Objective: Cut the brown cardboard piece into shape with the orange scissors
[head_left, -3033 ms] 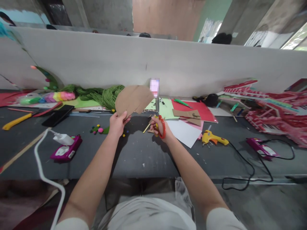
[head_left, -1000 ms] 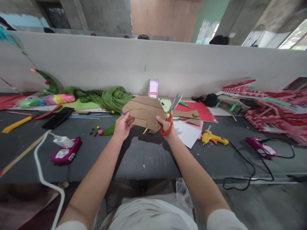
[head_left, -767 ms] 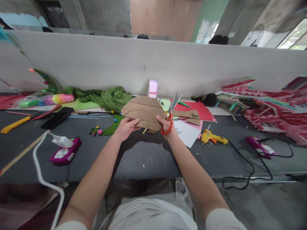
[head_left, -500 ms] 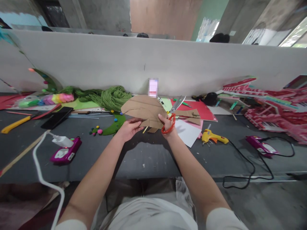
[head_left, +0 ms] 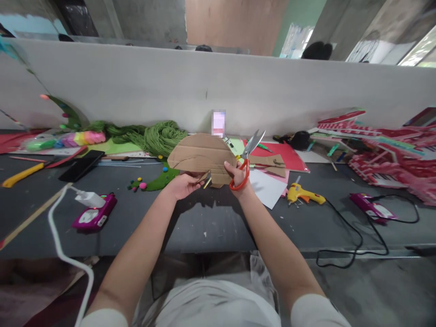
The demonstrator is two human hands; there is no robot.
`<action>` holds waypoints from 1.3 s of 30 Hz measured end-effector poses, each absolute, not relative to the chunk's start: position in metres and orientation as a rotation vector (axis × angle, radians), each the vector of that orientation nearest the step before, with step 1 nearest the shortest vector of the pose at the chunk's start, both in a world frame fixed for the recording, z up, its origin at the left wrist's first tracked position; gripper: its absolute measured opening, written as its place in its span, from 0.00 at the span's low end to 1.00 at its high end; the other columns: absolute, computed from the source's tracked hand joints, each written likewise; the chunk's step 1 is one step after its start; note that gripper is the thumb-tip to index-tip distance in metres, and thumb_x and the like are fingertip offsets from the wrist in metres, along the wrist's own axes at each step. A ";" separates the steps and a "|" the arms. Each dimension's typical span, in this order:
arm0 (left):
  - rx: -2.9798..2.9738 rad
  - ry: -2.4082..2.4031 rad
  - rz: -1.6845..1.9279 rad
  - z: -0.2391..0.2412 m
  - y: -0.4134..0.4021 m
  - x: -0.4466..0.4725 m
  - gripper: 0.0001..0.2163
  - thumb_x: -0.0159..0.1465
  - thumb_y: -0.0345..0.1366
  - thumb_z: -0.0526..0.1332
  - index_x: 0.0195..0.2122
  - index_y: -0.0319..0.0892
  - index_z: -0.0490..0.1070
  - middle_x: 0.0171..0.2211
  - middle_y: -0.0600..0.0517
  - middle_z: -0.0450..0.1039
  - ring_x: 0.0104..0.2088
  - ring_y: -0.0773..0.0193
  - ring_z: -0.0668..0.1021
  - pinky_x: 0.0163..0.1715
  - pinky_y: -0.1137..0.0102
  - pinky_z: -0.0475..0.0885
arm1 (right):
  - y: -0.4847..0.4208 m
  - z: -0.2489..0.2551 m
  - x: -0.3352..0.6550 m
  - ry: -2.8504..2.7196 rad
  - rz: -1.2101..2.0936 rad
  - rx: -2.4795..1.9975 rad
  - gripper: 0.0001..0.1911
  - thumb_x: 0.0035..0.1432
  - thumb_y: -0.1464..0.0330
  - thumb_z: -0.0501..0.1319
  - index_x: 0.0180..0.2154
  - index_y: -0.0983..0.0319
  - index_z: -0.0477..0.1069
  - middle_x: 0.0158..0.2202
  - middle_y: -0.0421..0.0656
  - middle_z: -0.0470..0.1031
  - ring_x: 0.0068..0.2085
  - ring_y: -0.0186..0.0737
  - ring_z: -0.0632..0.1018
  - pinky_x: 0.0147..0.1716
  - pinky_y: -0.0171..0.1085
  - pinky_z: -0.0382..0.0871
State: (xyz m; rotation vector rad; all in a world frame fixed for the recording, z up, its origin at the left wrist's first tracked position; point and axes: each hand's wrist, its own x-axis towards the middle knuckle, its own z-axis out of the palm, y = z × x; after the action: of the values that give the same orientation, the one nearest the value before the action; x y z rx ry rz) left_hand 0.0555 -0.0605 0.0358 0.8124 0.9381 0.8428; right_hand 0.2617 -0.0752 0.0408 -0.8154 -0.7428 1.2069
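A rounded piece of brown cardboard (head_left: 200, 154) with cut slits hangs above the dark table (head_left: 204, 218), held between both hands. My left hand (head_left: 185, 185) pinches its lower edge from below. My right hand (head_left: 236, 175) grips the cardboard's right edge with thumb and fingers while red-handled scissors (head_left: 245, 159) hang from its fingers, blades pointing up and to the right.
Green yarn (head_left: 153, 136) lies at the back by the grey partition. A yellow glue gun (head_left: 301, 194) and red and white paper (head_left: 269, 188) lie to the right. Purple power strips (head_left: 93, 214) (head_left: 371, 208) sit on both sides, with cables. A black phone (head_left: 81, 164) lies on the left.
The cardboard has been turned round between my hands and now faces me more squarely. My left hand slid from its left side to its lower edge. The scissors stay hooked on my right hand.
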 end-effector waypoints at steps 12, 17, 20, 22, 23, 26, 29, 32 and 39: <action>0.943 0.909 0.886 0.045 -0.059 0.051 0.12 0.49 0.20 0.68 0.34 0.38 0.81 0.29 0.50 0.78 0.22 0.73 0.70 0.22 0.77 0.66 | -0.079 0.047 0.255 -0.744 1.096 -0.834 0.18 0.43 0.64 0.75 0.35 0.58 0.72 0.34 0.41 0.81 0.42 0.49 0.83 0.48 0.48 0.78; 0.990 0.892 0.793 0.039 -0.054 0.046 0.07 0.52 0.24 0.66 0.30 0.41 0.80 0.24 0.52 0.74 0.20 0.73 0.68 0.21 0.75 0.63 | -0.080 0.049 0.256 -0.748 1.132 -0.840 0.19 0.42 0.64 0.75 0.34 0.57 0.71 0.34 0.41 0.81 0.41 0.50 0.83 0.47 0.50 0.78; 0.988 0.865 0.813 0.040 -0.057 0.045 0.09 0.53 0.25 0.68 0.36 0.38 0.82 0.29 0.47 0.78 0.23 0.70 0.72 0.25 0.72 0.68 | -0.077 0.046 0.260 -0.745 1.133 -0.836 0.19 0.42 0.64 0.76 0.35 0.57 0.71 0.35 0.41 0.81 0.41 0.49 0.83 0.46 0.49 0.79; 1.025 0.801 0.885 0.042 -0.063 0.049 0.13 0.55 0.29 0.71 0.42 0.37 0.83 0.39 0.42 0.82 0.32 0.63 0.80 0.35 0.68 0.74 | -0.074 0.042 0.262 -0.697 1.068 -0.858 0.19 0.41 0.64 0.76 0.33 0.57 0.69 0.33 0.39 0.79 0.40 0.47 0.82 0.46 0.47 0.79; 1.068 0.754 0.910 0.043 -0.066 0.053 0.15 0.56 0.31 0.72 0.45 0.38 0.83 0.44 0.40 0.82 0.39 0.58 0.82 0.42 0.65 0.76 | -0.073 0.040 0.263 -0.670 1.023 -0.874 0.20 0.41 0.65 0.76 0.32 0.57 0.68 0.32 0.38 0.78 0.40 0.46 0.82 0.46 0.46 0.79; 1.319 0.698 0.944 0.041 -0.074 0.066 0.20 0.58 0.38 0.74 0.51 0.42 0.81 0.55 0.41 0.79 0.53 0.52 0.80 0.56 0.61 0.72 | -0.070 0.034 0.264 -0.645 0.922 -0.906 0.19 0.42 0.65 0.75 0.32 0.57 0.67 0.31 0.38 0.77 0.41 0.46 0.82 0.46 0.44 0.79; 1.585 0.936 1.121 0.033 -0.078 0.082 0.21 0.55 0.42 0.76 0.49 0.42 0.82 0.53 0.43 0.79 0.55 0.51 0.78 0.58 0.64 0.68 | -0.069 0.030 0.259 -0.653 0.914 -0.896 0.18 0.44 0.63 0.75 0.35 0.57 0.70 0.34 0.41 0.80 0.41 0.47 0.82 0.46 0.46 0.80; 1.625 1.067 1.239 0.027 -0.079 0.093 0.16 0.66 0.48 0.66 0.43 0.40 0.81 0.43 0.45 0.82 0.46 0.54 0.80 0.50 0.66 0.72 | -0.071 0.028 0.253 -0.664 0.911 -0.871 0.18 0.45 0.62 0.75 0.37 0.58 0.73 0.38 0.42 0.83 0.42 0.48 0.83 0.48 0.48 0.79; 1.331 1.032 1.263 0.021 -0.073 0.096 0.18 0.67 0.52 0.61 0.36 0.40 0.78 0.33 0.49 0.81 0.37 0.57 0.80 0.40 0.68 0.73 | -0.072 0.024 0.249 -0.707 0.905 -0.886 0.17 0.48 0.61 0.75 0.37 0.59 0.74 0.40 0.42 0.83 0.43 0.47 0.83 0.49 0.47 0.78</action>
State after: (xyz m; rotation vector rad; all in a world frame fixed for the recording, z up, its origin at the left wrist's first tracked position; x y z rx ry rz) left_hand 0.0961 -0.0730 0.0212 1.3315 1.0318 1.2626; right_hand 0.2487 -0.0721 0.0240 -0.8862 -0.7074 0.9054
